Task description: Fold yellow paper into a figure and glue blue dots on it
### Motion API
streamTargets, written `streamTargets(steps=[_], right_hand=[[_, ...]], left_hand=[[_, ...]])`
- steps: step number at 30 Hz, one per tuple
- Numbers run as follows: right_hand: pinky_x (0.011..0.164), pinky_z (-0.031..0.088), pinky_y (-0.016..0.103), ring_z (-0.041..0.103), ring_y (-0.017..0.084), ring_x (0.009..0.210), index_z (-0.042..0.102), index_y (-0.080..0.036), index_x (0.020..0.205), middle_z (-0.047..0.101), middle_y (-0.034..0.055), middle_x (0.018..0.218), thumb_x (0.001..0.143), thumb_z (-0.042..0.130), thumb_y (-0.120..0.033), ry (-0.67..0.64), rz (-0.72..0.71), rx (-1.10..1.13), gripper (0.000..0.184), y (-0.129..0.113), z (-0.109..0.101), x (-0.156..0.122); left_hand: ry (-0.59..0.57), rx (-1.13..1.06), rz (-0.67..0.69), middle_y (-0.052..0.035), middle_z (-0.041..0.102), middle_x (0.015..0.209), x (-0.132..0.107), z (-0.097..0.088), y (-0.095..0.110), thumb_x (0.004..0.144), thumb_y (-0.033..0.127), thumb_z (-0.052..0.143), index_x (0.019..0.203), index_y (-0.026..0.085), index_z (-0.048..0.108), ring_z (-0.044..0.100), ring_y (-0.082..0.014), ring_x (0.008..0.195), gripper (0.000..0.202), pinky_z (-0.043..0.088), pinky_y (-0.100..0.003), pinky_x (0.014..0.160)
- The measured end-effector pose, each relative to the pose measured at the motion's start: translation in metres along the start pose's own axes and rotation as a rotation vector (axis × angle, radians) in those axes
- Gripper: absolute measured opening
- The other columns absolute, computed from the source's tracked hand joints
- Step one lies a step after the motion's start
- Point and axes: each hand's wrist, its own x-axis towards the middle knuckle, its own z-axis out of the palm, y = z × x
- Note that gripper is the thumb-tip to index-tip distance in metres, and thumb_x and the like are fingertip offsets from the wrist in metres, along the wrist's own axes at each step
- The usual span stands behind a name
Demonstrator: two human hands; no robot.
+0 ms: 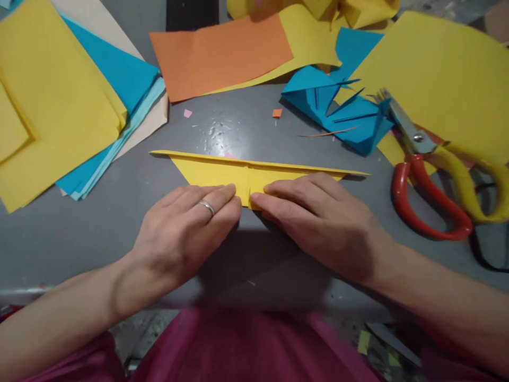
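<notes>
We are noting left hand (186, 228) and right hand (326, 223) pinching folded yellow paper (214, 172) along its near edge, scissors (421, 142) lying rightward.

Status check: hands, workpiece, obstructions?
Left hand and right hand both on folded yellow paper. Long edge faces away from person. Nothing lying over it; red-and-yellow scissors off right, clear of hands.

There is no text, label, brand, number or sign which can be read here, on any thing.
</notes>
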Motion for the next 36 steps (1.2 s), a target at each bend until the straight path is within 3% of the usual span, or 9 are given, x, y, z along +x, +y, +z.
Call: streamTargets(steps=[8, 23, 32, 36], right_hand=[[0.083, 0.048, 0.028, 0.059, 0.017, 0.092, 0.068, -0.024, 0.122, 0.071, 0.0040, 0.105, 0.099, 0.050, -0.011, -0.026, -0.011, -0.019, 0.032, 0.000, -0.002, 0.001], [0.080, 0.051, 0.029, 0.063, 0.018, 0.090, 0.068, -0.023, 0.119, 0.073, 0.0039, 0.104, 0.098, 0.056, -0.014, 0.005, 0.018, -0.004, 0.026, 0.000, 0.001, 0.002], [0.082, 0.051, 0.030, 0.063, 0.018, 0.092, 0.068, -0.021, 0.115, 0.074, 0.0047, 0.106, 0.100, 0.053, -0.017, -0.008, 0.001, -0.050, 0.022, -0.001, 0.000, 0.001], [0.083, 0.053, 0.033, 0.065, 0.020, 0.094, 0.068, -0.021, 0.117, 0.074, 0.0063, 0.109, 0.100, 0.050, -0.015, -0.039, -0.016, -0.061, 0.025, 0.003, -0.005, 0.000]], left_hand=[[-0.109, -0.214, -0.189, -0.0002, 0.077, 0.103, 0.014, -0.004, -0.008, 0.098, 0.028, 0.058, 0.097, 0.024, 0.073, 0.071, -0.0159, 0.093, 0.016, 0.057, -0.026, 0.078], [-0.095, -0.337, -0.266, -0.0030, 0.072, 0.097, 0.021, -0.001, -0.007, 0.092, 0.022, 0.061, 0.085, 0.021, 0.069, 0.068, -0.0174, 0.091, 0.011, 0.055, -0.030, 0.079], [-0.045, -0.280, -0.230, -0.0023, 0.073, 0.096, 0.018, 0.000, -0.004, 0.093, 0.021, 0.059, 0.084, 0.021, 0.069, 0.068, -0.0162, 0.088, 0.013, 0.054, -0.028, 0.077], [-0.082, -0.208, -0.199, 0.0000, 0.073, 0.089, 0.013, -0.002, 0.004, 0.096, 0.027, 0.056, 0.083, 0.023, 0.070, 0.067, -0.0153, 0.081, 0.019, 0.052, -0.027, 0.068]])
